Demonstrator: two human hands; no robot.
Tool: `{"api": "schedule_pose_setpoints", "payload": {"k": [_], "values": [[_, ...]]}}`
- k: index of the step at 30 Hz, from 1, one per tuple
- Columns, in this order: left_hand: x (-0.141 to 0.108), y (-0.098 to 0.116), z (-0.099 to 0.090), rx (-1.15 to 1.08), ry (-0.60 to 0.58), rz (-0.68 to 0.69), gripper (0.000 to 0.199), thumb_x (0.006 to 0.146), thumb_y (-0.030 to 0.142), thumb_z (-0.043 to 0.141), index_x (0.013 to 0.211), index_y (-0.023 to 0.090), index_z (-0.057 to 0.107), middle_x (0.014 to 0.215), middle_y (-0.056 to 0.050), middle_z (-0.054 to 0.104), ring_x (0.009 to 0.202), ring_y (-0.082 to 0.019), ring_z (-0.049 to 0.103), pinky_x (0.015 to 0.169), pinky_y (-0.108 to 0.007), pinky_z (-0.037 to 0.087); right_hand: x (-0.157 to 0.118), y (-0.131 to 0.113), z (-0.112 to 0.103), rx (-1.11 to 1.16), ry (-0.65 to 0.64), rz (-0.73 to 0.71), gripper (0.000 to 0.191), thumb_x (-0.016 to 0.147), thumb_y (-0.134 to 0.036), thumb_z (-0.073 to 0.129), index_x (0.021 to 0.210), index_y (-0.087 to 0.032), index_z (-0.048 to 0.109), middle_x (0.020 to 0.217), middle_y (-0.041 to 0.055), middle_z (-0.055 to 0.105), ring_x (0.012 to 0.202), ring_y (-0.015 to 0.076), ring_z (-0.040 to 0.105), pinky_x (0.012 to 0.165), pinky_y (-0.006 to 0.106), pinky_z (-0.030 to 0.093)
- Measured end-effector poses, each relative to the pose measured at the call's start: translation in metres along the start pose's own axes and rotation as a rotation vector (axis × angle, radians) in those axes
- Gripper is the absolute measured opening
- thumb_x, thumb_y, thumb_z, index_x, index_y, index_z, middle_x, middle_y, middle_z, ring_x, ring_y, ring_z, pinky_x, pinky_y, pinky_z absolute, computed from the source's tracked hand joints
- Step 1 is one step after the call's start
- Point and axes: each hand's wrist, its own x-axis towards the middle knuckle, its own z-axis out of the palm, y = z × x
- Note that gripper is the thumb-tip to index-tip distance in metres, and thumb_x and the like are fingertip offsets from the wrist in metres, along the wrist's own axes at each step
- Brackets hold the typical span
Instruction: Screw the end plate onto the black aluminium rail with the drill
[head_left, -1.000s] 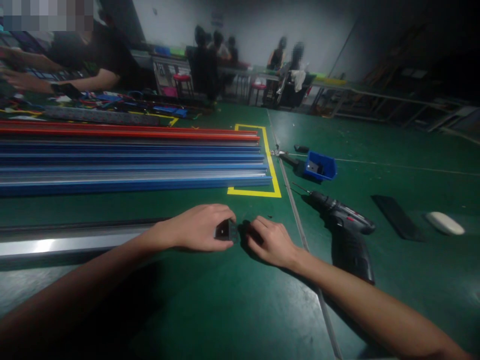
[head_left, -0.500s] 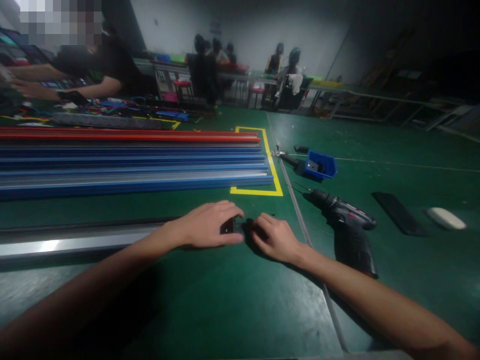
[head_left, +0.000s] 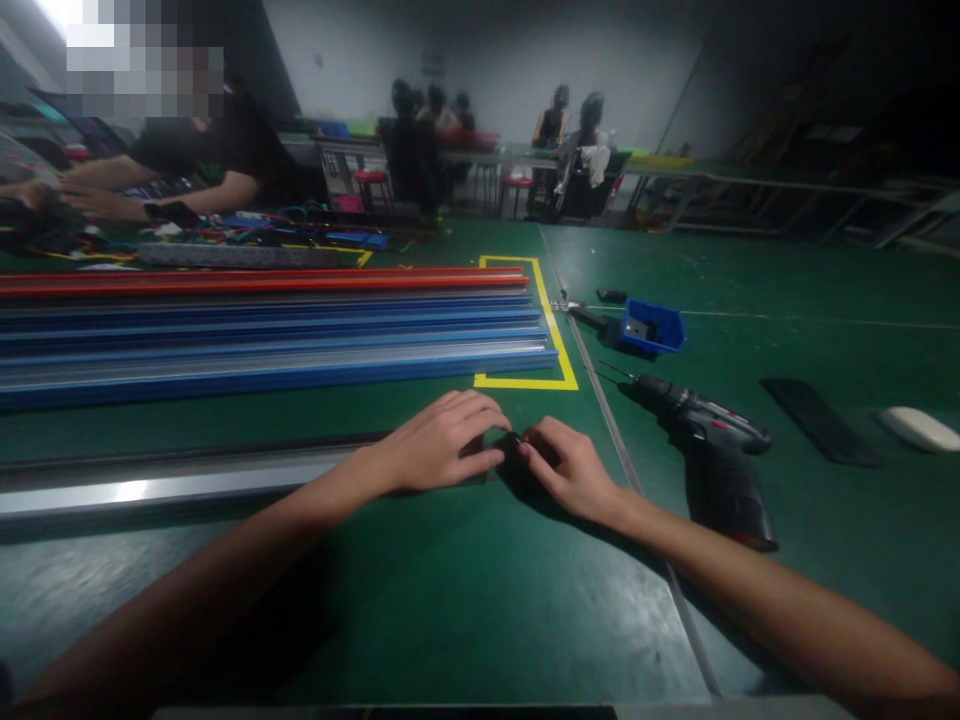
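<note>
Tabletop (head_left: 442,610), drill (head_left: 721,432) near right hand (head_left: 566,468)

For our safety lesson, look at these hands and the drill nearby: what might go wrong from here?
The right hand seems to pinch a small dark piece, which might slip and be hard to find. The drill lies nearby, its bit exposed; the right forearm might knock it if swung outward.

Rails (head_left: 277,345) lie behind the hands (head_left: 568,468), the drill (head_left: 709,430) to their right, before the bin (head_left: 664,335).
</note>
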Motion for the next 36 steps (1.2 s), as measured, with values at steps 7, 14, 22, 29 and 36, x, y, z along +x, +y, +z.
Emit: {"api": "schedule_pose_setpoints", "payload": {"k": [7, 14, 22, 29, 36], "values": [[0.000, -0.001, 0.003, 0.078, 0.107, 0.185, 0.019, 0.105, 0.030, 0.058, 0.107, 0.015, 0.069, 0.103, -0.011, 0.072, 0.101, -0.021, 0.065, 0.091, -0.036, 0.051, -0.001, -0.023, 0.020, 0.463, 0.005, 0.082, 0.026, 0.105, -0.040, 0.061, 0.092, -0.018, 0.065, 0.085, 0.0023, 0.065, 0.077, 0.0160, 0.059, 0.072, 0.028, 0.046], [-0.001, -0.001, 0.003, 0.048, 0.067, 0.231, 0.015, 0.105, 0.026, 0.055, 0.107, 0.017, 0.067, 0.101, -0.010, 0.071, 0.099, -0.021, 0.063, 0.091, -0.037, 0.050, -0.005, -0.022, 0.024, 0.464, -0.019, 0.127, 0.029, 0.105, -0.046, 0.057, 0.096, -0.019, 0.063, 0.083, 0.0019, 0.066, 0.073, 0.0157, 0.060, 0.068, 0.027, 0.047], [-0.001, -0.005, 0.001, -0.028, 0.098, -0.070, 0.013, 0.105, 0.028, 0.046, 0.099, 0.019, 0.055, 0.104, -0.009, 0.066, 0.101, -0.022, 0.059, 0.095, -0.040, 0.049, 0.000, 0.004, -0.012, -0.620, 0.099, 0.318, 0.038, 0.100, -0.042, 0.057, 0.128, -0.017, 0.064, 0.121, 0.0134, 0.070, 0.087, 0.0247, 0.071, 0.070, 0.031, 0.046], [-0.003, -0.004, -0.001, 0.009, 0.111, -0.164, 0.019, 0.107, 0.032, 0.040, 0.102, 0.019, 0.054, 0.106, -0.010, 0.067, 0.104, -0.024, 0.060, 0.094, -0.042, 0.048, 0.003, 0.012, -0.016, -0.651, -0.103, 0.382, 0.017, 0.101, -0.029, 0.054, 0.105, -0.021, 0.068, 0.108, 0.0074, 0.070, 0.082, 0.0198, 0.069, 0.060, 0.028, 0.035], [-0.001, 0.002, -0.005, -0.113, -0.111, -0.156, 0.027, 0.109, 0.029, 0.037, 0.120, 0.020, 0.060, 0.127, -0.011, 0.070, 0.121, -0.024, 0.063, 0.108, -0.044, 0.048, 0.012, 0.015, -0.013, -0.612, -0.105, 0.437, 0.023, 0.105, -0.022, 0.048, 0.110, -0.020, 0.070, 0.114, 0.0077, 0.069, 0.083, 0.0186, 0.068, 0.061, 0.029, 0.036]]}}
